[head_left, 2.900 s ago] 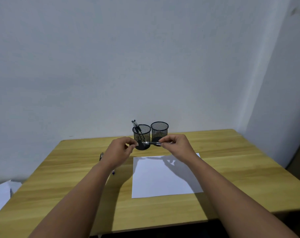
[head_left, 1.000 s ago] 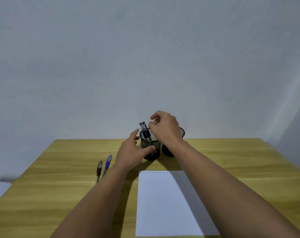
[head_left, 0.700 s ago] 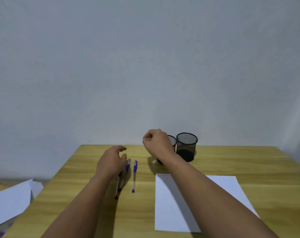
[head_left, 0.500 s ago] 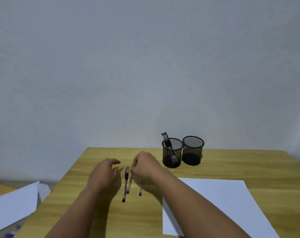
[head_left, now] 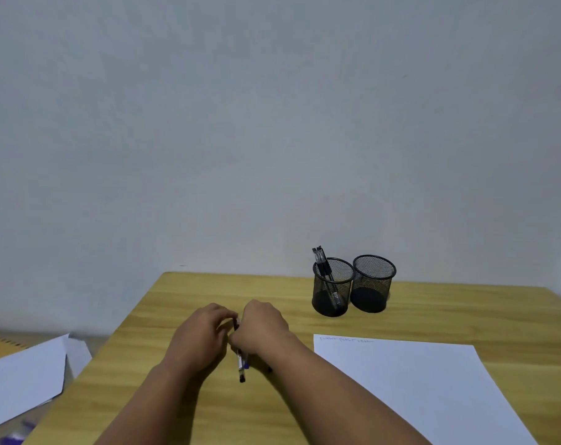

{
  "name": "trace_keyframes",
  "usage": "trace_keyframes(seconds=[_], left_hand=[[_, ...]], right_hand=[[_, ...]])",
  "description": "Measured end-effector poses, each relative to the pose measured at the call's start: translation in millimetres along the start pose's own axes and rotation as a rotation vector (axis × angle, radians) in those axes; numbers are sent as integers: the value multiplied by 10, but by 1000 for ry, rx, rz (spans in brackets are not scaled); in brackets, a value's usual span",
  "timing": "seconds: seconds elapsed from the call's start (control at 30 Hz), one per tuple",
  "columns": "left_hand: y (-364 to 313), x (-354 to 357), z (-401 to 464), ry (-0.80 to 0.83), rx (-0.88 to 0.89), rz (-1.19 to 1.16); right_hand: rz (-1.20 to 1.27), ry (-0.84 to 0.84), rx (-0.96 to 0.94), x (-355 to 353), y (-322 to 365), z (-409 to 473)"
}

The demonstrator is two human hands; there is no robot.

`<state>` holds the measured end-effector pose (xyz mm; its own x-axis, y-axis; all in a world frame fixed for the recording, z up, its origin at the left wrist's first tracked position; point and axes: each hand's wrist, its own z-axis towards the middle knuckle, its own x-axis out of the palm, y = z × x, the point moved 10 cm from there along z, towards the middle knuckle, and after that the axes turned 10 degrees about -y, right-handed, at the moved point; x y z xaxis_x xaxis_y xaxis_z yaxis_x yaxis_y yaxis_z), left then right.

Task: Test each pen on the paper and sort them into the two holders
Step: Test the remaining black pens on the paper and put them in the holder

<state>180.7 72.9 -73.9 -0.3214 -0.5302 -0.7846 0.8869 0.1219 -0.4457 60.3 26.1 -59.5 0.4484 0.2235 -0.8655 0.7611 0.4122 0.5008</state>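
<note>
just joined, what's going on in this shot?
A person is partway through testing pens. Both hands, left and right, meet over the loose pens lying on the wooden table; the right seems to be picking one up. The left mesh holder has pens in it, the right holder looks empty. The paper carries faint scribbles along its top edge.
</note>
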Motion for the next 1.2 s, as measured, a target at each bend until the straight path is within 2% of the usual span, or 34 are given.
trace_keyframes(seconds=[0.13, 0.3, 0.5, 0.67, 0.77, 0.83, 0.97, 1.1, 1.2], left_hand=[[-40, -48, -7, 13, 31, 34], [-61, -104, -119, 43, 29, 89], [-70, -184, -191, 47, 28, 119], [-162, -439, -182, -39, 69, 113], [-311, -673, -104, -106, 90, 80], [-496, -799, -55, -132, 102, 41], [-1023, -935, 35, -183, 121, -123], [-1557, -837, 107, -168, 42, -369], [-1787, -575, 83, -7, -26, -485]], right_hand=[[-5, -4, -12, -116, 42, -20], [-54, 83, -16, -20, 16, -186], [-6, 32, -30, -52, 67, -267], [204, 99, -12, -243, 89, -246], [423, 206, 34, -477, 27, -258], [594, 219, 96, -729, -87, -290], [1031, 40, 156, -1285, -356, -322], [1083, -195, 111, -1563, -598, -353], [1148, -357, 121, -1700, -843, -403]])
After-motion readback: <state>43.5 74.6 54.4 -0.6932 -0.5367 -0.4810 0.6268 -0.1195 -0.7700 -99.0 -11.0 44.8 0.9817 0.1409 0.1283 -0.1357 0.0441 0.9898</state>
